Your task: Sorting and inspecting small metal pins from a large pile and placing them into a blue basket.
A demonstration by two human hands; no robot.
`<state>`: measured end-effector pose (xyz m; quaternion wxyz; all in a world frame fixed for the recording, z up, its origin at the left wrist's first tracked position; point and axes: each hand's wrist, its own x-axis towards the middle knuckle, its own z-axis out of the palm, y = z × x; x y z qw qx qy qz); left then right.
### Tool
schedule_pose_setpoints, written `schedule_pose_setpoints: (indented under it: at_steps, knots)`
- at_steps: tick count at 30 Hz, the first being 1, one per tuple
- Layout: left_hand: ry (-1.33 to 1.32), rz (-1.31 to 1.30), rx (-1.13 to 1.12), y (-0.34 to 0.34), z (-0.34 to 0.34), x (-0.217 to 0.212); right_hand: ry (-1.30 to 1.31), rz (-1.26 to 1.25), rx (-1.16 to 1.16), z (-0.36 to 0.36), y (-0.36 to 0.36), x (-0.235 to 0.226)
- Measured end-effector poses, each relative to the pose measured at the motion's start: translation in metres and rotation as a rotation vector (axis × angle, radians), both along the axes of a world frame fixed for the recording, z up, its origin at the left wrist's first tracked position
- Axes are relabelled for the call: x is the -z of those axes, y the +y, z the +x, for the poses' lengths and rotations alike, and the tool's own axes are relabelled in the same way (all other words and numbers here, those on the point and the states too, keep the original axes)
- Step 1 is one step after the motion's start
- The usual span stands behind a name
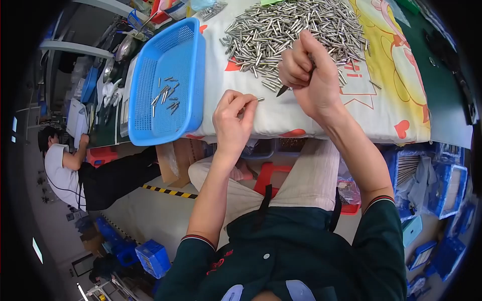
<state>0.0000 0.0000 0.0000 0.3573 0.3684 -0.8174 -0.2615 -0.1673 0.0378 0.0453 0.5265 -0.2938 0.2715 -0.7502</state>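
Note:
Between thumb and fingertips my left hand (234, 120) pinches a small metal pin (260, 99) just above the cloth. My right hand (315, 75) is closed around a slim tool with a dark pointed tip (282, 91); the fist hides most of it, so its exact kind cannot be told. The tip points down and left, a short way right of the pin. Beyond both hands lies a large heap of short silvery metal pins (281, 37). To the left, a blue plastic basket (197, 75) with perforated walls holds several similar pins (165, 95).
A white cloth (221, 55) with hearts and a yellow cartoon print covers the table. At the far left a person (65, 165) in a white top works at another bench. Blue crates (447, 188) with bagged parts stand at the right. Yellow-black tape (170, 192) marks the floor.

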Motion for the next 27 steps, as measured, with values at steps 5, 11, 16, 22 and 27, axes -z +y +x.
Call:
schedule_pose_setpoints:
  at_steps: [5,11,16,22,27]
  knots:
    - [0.010,-0.018,-0.019,0.001,0.000,0.001,0.068,-0.082,-0.088,0.012,-0.005,0.013]
    - [0.021,-0.011,-0.004,0.000,-0.002,0.003,0.028,-0.124,-0.139,0.005,-0.006,0.022]
    - [0.021,-0.004,-0.010,-0.001,0.000,0.004,-0.001,-0.048,-0.061,0.011,-0.010,0.022]
    - [0.026,-0.014,-0.007,-0.001,0.000,0.003,-0.046,0.016,-0.042,0.013,-0.013,0.022]
    - [0.032,-0.022,-0.010,-0.002,0.000,0.004,-0.067,0.024,-0.020,0.017,-0.013,0.022]
